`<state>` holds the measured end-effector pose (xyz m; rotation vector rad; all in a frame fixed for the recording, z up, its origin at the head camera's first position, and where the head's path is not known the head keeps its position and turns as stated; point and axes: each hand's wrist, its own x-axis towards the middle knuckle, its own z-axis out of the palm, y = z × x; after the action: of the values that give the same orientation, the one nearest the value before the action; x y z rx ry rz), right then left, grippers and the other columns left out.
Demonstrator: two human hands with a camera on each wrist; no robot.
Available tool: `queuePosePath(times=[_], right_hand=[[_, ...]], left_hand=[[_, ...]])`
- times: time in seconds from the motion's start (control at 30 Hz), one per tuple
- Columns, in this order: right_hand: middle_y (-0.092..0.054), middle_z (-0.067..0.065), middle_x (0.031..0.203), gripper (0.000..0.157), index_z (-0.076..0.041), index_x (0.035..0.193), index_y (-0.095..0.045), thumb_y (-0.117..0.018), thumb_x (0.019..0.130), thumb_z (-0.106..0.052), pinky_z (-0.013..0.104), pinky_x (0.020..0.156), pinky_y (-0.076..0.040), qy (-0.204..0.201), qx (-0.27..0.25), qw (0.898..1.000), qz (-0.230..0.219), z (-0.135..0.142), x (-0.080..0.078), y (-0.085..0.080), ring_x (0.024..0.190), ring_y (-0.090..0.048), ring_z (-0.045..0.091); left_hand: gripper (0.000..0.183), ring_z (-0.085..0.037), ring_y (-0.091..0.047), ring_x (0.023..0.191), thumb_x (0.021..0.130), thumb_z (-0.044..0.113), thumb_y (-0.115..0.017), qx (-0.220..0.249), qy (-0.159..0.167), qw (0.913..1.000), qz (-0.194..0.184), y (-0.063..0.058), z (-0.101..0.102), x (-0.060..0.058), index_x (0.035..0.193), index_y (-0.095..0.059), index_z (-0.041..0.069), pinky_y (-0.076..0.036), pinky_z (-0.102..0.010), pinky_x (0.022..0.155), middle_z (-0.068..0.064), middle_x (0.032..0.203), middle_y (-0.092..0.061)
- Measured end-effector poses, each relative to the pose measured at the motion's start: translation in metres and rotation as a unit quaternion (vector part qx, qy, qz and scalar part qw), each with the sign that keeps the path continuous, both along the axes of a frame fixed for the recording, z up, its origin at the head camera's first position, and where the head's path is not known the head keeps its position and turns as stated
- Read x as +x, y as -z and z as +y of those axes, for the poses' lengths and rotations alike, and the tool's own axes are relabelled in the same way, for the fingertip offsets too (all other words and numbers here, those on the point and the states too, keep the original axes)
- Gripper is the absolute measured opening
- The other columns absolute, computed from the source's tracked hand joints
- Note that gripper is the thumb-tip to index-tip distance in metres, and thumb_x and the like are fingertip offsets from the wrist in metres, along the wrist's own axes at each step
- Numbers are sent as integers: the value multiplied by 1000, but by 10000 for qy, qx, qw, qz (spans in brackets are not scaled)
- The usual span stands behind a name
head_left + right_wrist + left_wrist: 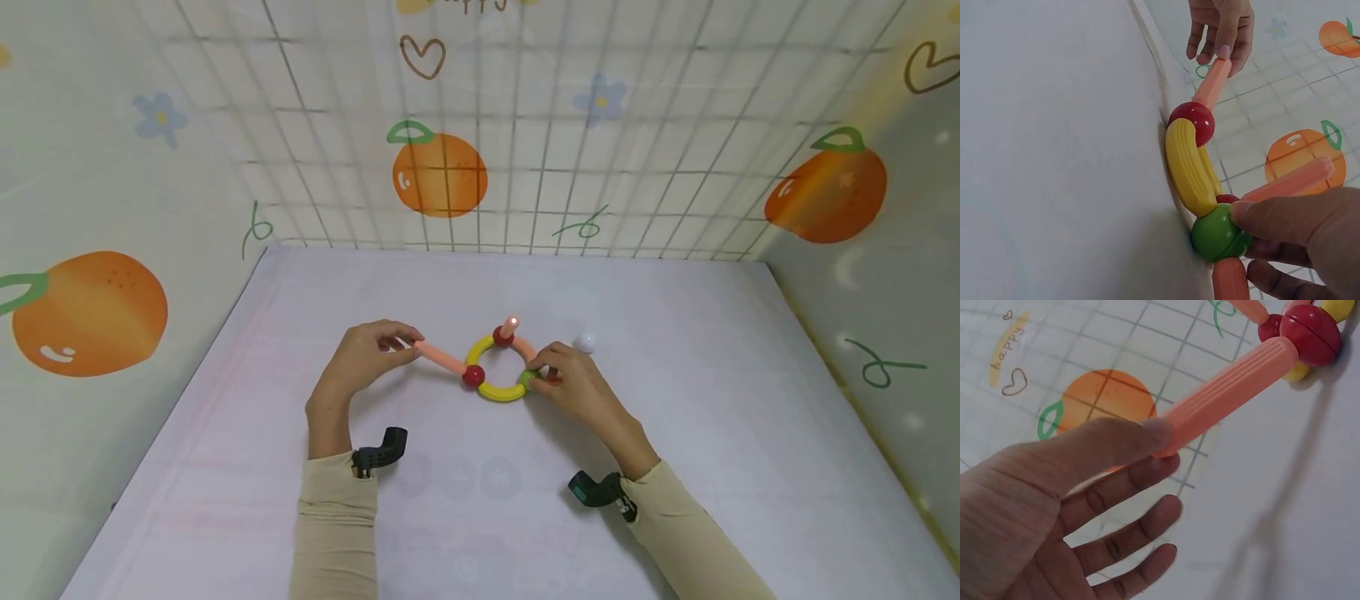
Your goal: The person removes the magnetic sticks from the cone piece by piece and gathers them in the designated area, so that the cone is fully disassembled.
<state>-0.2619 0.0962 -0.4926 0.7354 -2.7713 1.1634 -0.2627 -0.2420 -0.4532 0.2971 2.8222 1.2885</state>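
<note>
1. The left hand [375, 354] pinches the outer end of a straight, ridged, coral plastic-looking rod [442, 358] between thumb and index finger, the other fingers spread loose. So slight a hold could let the rod twist or slip if it is pushed hard.
2. The right hand [577, 383] grips a glossy green ball [1216, 232], thumb on its near side and fingers behind. The ball is smooth, so a sideways pull might roll it within the grip and work its neighbours free.
3. The rod's inner end meets a glossy red ball [473, 377] at the ring's left corner; how firmly it is seated cannot be told. With the rod acting as a lever, any lift or swing of the left hand would load that joint first.
4. The ring lies between the hands over the white tabletop [450, 533]. Unequal pulls could open it where the ridged yellow curved piece [501, 392] joins the red and green balls.
5. On the far red ball [501, 337] stands an upright coral rod [510, 325]; a jolt could tip it.
6. Beyond the right hand, a loose-looking white ball [585, 342] could roll if knuckles brush it.
</note>
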Motion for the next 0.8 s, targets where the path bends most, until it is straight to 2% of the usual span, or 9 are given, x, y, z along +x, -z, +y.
queuePosePath(times=[0.27, 0.43, 0.6, 0.8], right_hand=[[-66, 3, 101, 17, -6, 100, -76, -82, 84, -9, 31, 71, -52, 39, 38, 9999, -93, 1, 0, 0, 80, -57, 17], [-66, 3, 100, 18, -7, 100, -76, -82, 84, -9, 31, 71, -52, 14, 37, 10000, -65, 1, 0, -1, 80, -57, 17], [-66, 3, 101, 18, -7, 100, -76, -83, 84, -10, 31, 72, -52, 26, 36, 10000, -84, 1, 0, 0, 81, -57, 17], [-66, 3, 101, 18, -6, 100, -76, -82, 84, -8, 31, 72, -52, -13, -1, 10000, -43, 1, -1, 1, 81, -56, 17]], left_hand=[[19, -25, -61, 102, 89, 23, -78, -250, -28, 9993, -293, 6, -6, -1, 108, -78, 23, -47, -44, 88, 1, 111, -70], [19, -24, -64, 103, 90, 16, -74, -428, 24, 9980, -461, 15, -9, -5, 109, -77, 18, -48, -44, 89, -2, 114, -70], [19, -24, -64, 101, 90, 10, -72, -473, 59, 9973, -565, 22, -9, -7, 108, -76, 14, -49, -42, 89, -5, 111, -70], [18, -23, -64, 97, 89, 13, -76, -529, -15, 9964, -665, 24, -7, -7, 106, -77, 13, -48, -44, 90, -4, 102, -71]])
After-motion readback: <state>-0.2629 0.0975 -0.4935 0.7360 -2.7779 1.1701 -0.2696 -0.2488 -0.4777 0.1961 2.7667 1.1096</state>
